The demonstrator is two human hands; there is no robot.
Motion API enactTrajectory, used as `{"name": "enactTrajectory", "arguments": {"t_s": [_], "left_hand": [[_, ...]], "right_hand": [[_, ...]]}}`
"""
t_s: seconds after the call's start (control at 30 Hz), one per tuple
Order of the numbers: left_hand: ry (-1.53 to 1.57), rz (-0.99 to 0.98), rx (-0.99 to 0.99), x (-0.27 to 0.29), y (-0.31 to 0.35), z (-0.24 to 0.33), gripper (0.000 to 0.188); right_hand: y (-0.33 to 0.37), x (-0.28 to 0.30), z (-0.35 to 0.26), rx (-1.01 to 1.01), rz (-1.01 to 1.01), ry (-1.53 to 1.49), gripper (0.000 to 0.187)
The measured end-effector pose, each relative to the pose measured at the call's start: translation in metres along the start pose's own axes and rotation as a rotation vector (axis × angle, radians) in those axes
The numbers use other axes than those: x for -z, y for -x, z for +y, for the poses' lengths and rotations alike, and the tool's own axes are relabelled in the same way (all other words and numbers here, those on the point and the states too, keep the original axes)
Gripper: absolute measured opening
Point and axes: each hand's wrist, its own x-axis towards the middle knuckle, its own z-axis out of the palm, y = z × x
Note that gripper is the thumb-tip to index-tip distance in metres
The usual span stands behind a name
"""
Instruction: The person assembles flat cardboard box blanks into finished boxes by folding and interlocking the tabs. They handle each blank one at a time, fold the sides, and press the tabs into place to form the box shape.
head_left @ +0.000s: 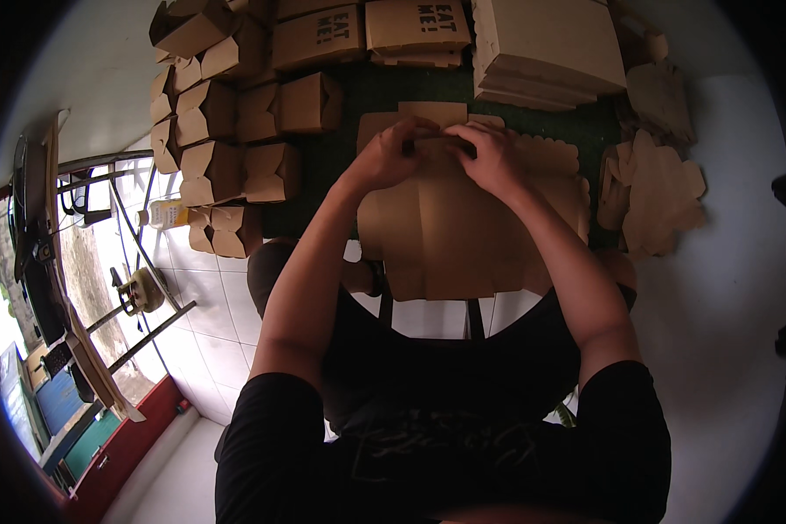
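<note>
Both forearms (307, 262) reach forward and angle inward; the left hand (388, 159) and right hand (492, 159) nearly meet over the far part of the brown cardboard (472, 236), which spans from the green tabletop (323, 179) toward the lap (445, 375). Fingers (468, 132) curl; whether they pinch it, I cannot tell.

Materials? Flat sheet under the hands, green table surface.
Flat sheet: matte brown cardboard, probably kraft; straight creases and scalloped edges suggest die-cut card.
Green table surface: dull, dark, seemingly textured, maybe artificial turf or felt; too dim to settle.
</note>
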Motion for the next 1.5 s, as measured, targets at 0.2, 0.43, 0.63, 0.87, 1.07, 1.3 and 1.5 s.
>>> {"name": "enactTrajectory", "arguments": {"t_s": [0.2,0.43,0.63,0.87,1.07,1.3,1.5], "left_hand": [[-0.068,0.079,-0.190,-0.003,0.002,0.006,0.061],[-0.137,0.204,-0.106,-0.004,0.001,0.008,0.031],[-0.194,0.282,-0.172,-0.012,-0.002,-0.006,0.024],[-0.393,0.425,-0.338,-0.019,-0.009,-0.018,0.020],[-0.362,0.492,-0.304,-0.025,-0.007,-0.016,0.018],[-0.200,0.515,-0.189,-0.027,-0.009,-0.014,0.018],[-0.287,0.541,-0.153,-0.027,-0.011,-0.022,0.023]], "right_hand": [[-0.002,-0.001,0.002,0.013,-0.013,0.038,0.024],[-0.001,-0.002,0.004,-0.024,-0.044,0.074,0.027],[0.001,-0.010,0.008,0.024,0.008,0.147,0.028],[0.006,-0.012,-0.001,0.073,0.062,0.197,0.040],[0.009,-0.007,-0.006,0.192,-0.006,0.330,0.044],[0.012,-0.004,-0.010,0.252,-0.019,0.361,0.033],[0.012,-0.001,-0.017,0.241,-0.028,0.397,0.033]]}}
